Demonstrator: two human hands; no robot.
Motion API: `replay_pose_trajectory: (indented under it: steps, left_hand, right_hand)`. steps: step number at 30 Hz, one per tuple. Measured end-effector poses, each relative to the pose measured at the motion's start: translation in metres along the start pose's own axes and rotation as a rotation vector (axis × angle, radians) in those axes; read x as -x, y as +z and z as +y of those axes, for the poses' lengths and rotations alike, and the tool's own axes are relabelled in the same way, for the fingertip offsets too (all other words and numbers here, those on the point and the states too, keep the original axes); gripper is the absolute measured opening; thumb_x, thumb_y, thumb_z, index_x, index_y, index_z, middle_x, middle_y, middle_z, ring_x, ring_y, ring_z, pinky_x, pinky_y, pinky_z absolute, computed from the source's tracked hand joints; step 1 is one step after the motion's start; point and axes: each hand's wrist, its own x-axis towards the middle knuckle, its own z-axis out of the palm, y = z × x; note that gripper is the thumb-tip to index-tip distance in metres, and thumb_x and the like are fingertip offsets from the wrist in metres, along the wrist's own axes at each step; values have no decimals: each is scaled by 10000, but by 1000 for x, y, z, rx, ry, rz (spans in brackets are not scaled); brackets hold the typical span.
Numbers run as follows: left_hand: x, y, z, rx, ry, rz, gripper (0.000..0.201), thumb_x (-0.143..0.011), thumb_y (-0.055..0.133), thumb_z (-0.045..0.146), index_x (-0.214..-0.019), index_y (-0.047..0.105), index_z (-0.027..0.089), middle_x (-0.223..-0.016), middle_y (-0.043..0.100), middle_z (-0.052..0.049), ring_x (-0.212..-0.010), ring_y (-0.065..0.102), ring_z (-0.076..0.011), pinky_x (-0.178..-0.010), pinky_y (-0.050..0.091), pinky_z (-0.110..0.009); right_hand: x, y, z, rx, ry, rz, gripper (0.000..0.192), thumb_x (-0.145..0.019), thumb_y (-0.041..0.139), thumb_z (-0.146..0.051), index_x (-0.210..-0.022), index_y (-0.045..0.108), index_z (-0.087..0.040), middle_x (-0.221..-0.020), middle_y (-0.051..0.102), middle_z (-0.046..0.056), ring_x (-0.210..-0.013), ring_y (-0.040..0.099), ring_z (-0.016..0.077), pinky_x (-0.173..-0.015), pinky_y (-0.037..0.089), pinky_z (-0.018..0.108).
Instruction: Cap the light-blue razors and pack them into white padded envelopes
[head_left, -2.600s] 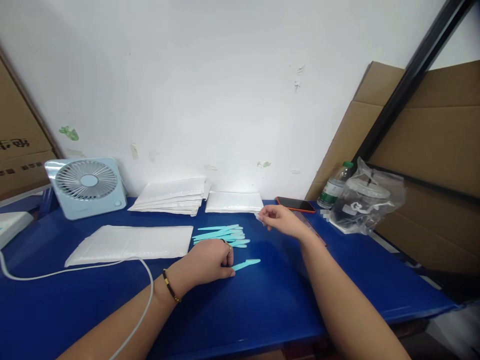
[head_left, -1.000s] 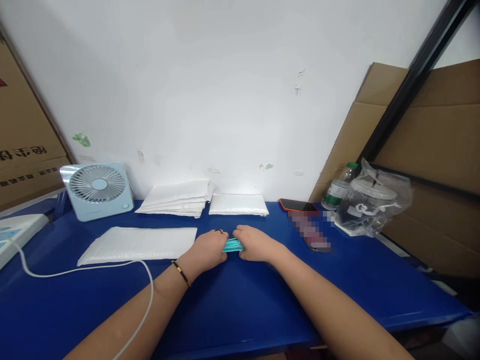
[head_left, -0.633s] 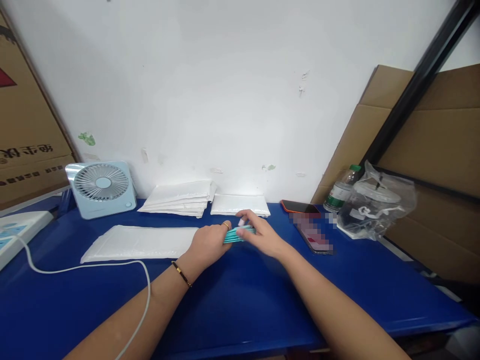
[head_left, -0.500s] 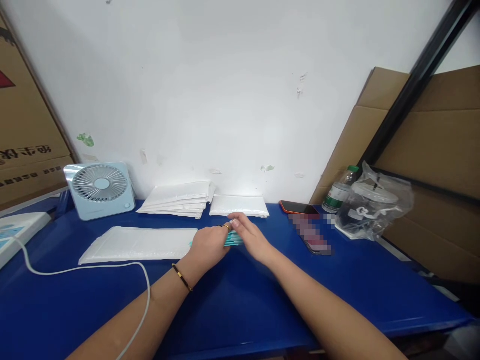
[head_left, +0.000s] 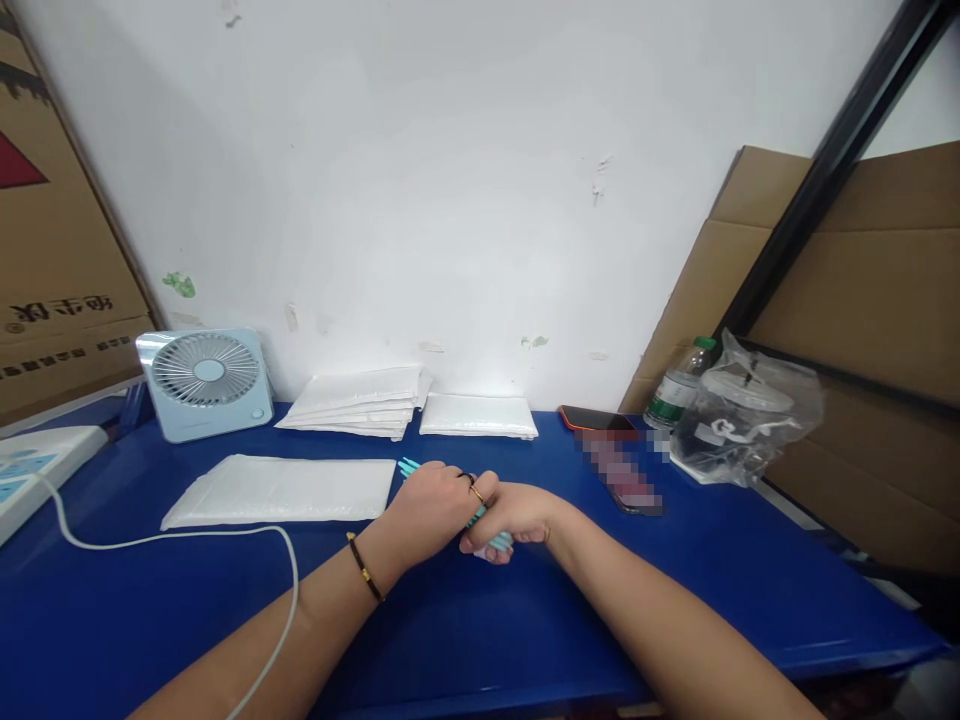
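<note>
Teal sticks, long axis slanting far-left to near-right (tips far-left), bundle clenched in both left hand and right hand grips.

On the blue counter, a small blue fan stands at left. White padded mailers lie left of centre. A phone, bottle and bagged cup sit right.
</note>
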Motion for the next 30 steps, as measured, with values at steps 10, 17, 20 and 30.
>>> replay_pose_trajectory:
  steps: [10, 17, 20, 30]
  left_hand:
    - [8, 5, -18, 98, -324, -107, 114, -786, 491, 243, -735, 576, 185, -703, 651, -72, -631, 606, -206, -557, 368, -294]
    - [9, -4, -13, 91, 32, 90, 265, -867, 385, 154, -714, 596, 199, -651, 609, -53, -749, 536, -182, -764, 347, -357]
    - [11, -10, -19, 128, -64, 210, 277, -877, 359, 168, -963, 608, 253, -873, 639, -56, -957, 517, -208, -896, 322, -405]
    - [8, -8, -21, 1106, -462, 516, 533, -889, 108, 191, -1420, 119, 219, -1395, 374, -80, -1297, 327, -202, -1021, 343, -414]
  right_hand:
    - [0, 11, -7, 1015, -178, 620, 136, -693, 567, -215, -820, 592, -173, -821, 664, 92, -783, 629, 275, -656, 449, 353]
    - [1, 4, 1, -102, -10, -273, 299, -650, 669, -351, -830, 608, -120, -613, 611, 9, -530, 614, 141, -508, 500, 256]
    - [-4, 8, 3, -119, -129, -108, 263, -661, 673, -300, -848, 639, -119, -512, 529, -39, -434, 529, 91, -418, 438, 197]
    - [-13, 12, 3, 441, -333, 455, 91, -683, 604, -210, -754, 653, -182, -682, 641, -15, -598, 573, 121, -576, 426, 216]
